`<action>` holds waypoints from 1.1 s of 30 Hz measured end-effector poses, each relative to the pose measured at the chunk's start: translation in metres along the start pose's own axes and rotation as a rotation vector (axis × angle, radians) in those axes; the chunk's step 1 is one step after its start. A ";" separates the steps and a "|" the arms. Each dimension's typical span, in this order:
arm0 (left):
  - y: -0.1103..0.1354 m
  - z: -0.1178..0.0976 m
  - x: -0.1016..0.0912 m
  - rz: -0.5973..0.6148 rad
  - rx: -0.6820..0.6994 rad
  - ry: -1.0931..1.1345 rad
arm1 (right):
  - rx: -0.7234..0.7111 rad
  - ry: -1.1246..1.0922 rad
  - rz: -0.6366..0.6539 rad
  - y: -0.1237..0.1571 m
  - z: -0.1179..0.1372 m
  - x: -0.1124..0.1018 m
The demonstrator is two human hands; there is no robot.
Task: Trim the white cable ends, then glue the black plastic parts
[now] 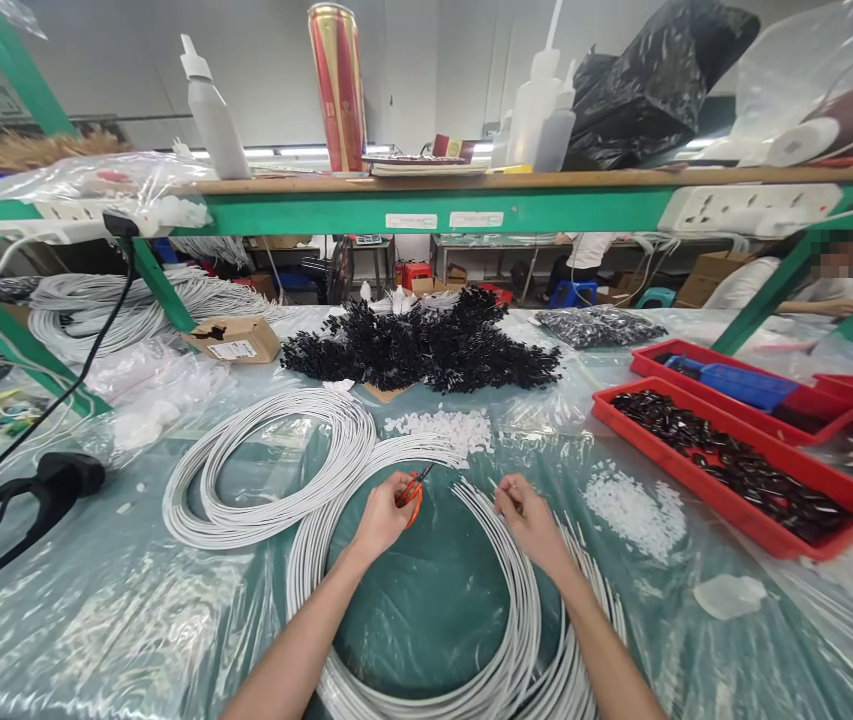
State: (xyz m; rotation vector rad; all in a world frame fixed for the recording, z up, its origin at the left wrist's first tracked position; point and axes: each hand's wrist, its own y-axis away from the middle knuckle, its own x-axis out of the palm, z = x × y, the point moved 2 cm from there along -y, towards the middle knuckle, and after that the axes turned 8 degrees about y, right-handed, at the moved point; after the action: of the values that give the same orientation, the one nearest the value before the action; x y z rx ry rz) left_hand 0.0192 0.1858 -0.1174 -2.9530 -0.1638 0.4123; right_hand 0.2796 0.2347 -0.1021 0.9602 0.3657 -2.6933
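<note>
Left hand: the left hand [385, 517] is closed round the orange-handled snips [415, 492]; the blades point up and to the right, toward the other hand.
Right hand: the right hand [529, 517] has its fingers drawn together in a pinch on a wire end [495, 486] (the strand is thin and small in this view, so the grip is read mostly from the finger pose).
Near coil: the white wire coil [516, 620] lies flat on the plastic-covered table [96, 620]. It rings both forearms, and both hands sit over its far rim.
Second coil: the second coil [268, 470] lies just to the left, and its right edge meets the near coil.
Step in hand: judged to be a trim at the wire end. Tool and end are held near each other, with a small gap between them and the blades not on the wire.
Next move calls for: the strand laid squarely between the blades, a pinch kept close to the tip so the thin wire does not flop, and the neighbouring turns kept out of the cut.
White bits: one pile of white bits [445, 430] lies just beyond the hands, and another patch [632, 510] lies to the right.
Farther back: a heap of black pieces [426, 350] sits at the middle of the table, and red trays [733, 470] of dark parts stand at the right.
</note>
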 end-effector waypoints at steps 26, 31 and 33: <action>0.021 -0.036 0.025 0.306 -0.018 0.103 | -0.143 -0.519 0.200 0.012 0.027 0.042; 0.022 -0.039 0.025 0.309 0.023 0.082 | -0.148 -0.542 0.229 0.013 0.031 0.042; 0.023 -0.040 0.024 0.312 0.040 0.066 | -0.149 -0.542 0.237 0.013 0.032 0.042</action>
State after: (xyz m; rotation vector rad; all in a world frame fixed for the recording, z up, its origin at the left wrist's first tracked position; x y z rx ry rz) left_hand 0.0555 0.1613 -0.0894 -2.9514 0.3130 0.3491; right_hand 0.2337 0.2061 -0.1075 0.1947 0.3066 -2.5296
